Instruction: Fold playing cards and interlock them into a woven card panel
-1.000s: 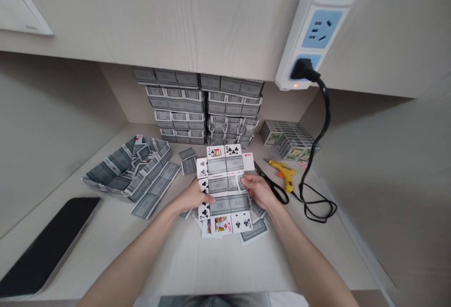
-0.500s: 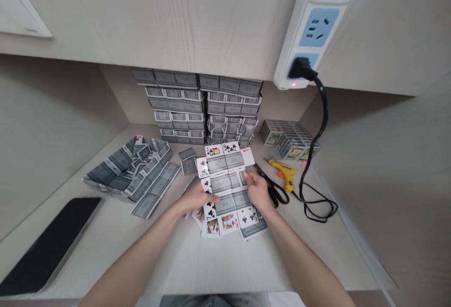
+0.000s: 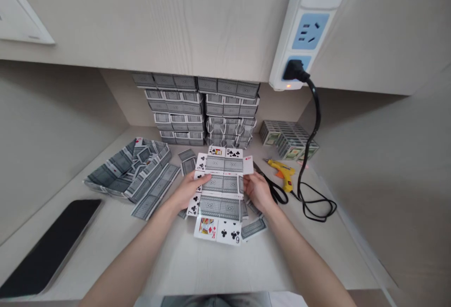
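Note:
A flat panel of joined playing cards [image 3: 221, 184], mostly backs up with face-up cards round its edges, is held over the table. My left hand [image 3: 188, 189] grips its left edge, thumb on top and fingers underneath. At the right edge, my right hand [image 3: 257, 190] has its fingers curled against the panel beside the ace; its fingertips are partly hidden. Below the panel, a loose card piece [image 3: 253, 228] lies face down on the table. Black scissors [image 3: 276, 191] rest just beyond my right hand.
Left are a card-built tray [image 3: 123, 171], a card strip [image 3: 155, 192] and a black phone-like slab [image 3: 49, 246]. Stacked card boxes [image 3: 176, 105] stand behind. Right are a yellow glue gun [image 3: 284, 171], its black cable [image 3: 315, 110], a power strip [image 3: 296, 39] and wrapped packs [image 3: 291, 138].
The panel has turned a little and lies straighter, its near end shifted left. My left hand has moved up along its edge, and my right thumb has come off the panel's top.

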Tool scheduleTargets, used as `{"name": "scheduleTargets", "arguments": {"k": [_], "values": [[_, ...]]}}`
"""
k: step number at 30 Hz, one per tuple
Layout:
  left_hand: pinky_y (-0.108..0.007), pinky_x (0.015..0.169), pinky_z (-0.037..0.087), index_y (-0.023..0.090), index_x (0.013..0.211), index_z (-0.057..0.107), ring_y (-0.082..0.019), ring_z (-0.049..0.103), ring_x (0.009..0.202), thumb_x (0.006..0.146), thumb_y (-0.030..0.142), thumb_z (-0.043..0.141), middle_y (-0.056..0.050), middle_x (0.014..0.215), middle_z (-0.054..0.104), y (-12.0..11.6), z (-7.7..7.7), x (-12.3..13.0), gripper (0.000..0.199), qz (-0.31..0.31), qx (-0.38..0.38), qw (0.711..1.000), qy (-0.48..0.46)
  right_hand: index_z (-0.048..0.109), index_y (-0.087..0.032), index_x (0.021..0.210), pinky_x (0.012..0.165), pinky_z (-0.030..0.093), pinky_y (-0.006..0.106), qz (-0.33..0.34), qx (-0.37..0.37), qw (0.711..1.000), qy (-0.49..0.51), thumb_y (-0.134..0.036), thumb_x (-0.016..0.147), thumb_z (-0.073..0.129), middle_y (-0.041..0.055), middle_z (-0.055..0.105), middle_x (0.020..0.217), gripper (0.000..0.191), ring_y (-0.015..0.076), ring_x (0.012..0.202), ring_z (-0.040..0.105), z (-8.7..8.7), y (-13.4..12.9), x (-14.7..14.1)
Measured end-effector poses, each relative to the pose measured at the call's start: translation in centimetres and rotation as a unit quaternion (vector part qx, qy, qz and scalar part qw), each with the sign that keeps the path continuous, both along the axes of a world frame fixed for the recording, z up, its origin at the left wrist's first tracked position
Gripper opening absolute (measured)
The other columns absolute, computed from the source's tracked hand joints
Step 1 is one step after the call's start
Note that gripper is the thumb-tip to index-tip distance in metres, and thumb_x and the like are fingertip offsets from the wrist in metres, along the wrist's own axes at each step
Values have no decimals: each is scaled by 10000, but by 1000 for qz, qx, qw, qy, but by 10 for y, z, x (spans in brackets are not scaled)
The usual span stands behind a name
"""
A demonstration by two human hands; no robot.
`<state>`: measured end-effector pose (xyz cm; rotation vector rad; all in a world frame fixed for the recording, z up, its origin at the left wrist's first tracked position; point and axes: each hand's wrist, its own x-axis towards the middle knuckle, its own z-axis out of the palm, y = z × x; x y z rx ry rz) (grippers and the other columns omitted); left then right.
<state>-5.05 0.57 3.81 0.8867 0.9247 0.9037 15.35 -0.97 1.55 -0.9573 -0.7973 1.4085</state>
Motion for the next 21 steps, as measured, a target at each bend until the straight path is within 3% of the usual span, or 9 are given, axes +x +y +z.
{"name": "scheduleTargets", "arguments": {"k": [6,10,15,18,21], "values": [[-381,775,472,113,960,600,-262,633,856,557,345,755,-105,904,689,-7,1,6,490,-26,2,999,20,625,-221,810,579,466,296,49,-34,998,36,-525,753,516,46,679,769,328,193,727,623,10,-3,1],[-398,813,451,112,988,600,-266,628,867,556,368,751,-98,886,693,-6,-1,6,525,-24,21,999,35,631,-197,788,559,439,274,69,-25,997,12,-529,721,561,33,665,712,345,171,665,604,16,-6,2],[-409,839,434,116,1053,586,-265,627,866,583,380,733,-94,886,694,-5,-8,5,558,-26,38,998,53,570,-167,604,413,282,219,0,-11,997,-78,-540,660,609,-28,533,496,379,89,426,416,3,0,6],[-406,833,436,115,1057,584,-267,623,878,601,369,723,-98,910,690,-5,-9,6,540,-26,46,997,63,489,-167,531,398,218,215,-40,-4,986,-161,-550,655,598,-62,413,420,417,69,392,311,-5,3,8],[-404,842,431,117,1037,594,-265,617,893,605,368,720,-100,939,684,-6,-9,6,515,-27,56,996,66,475,-167,541,407,218,219,-53,16,971,-234,-569,678,551,-61,400,429,431,74,406,300,-9,5,9]]}}
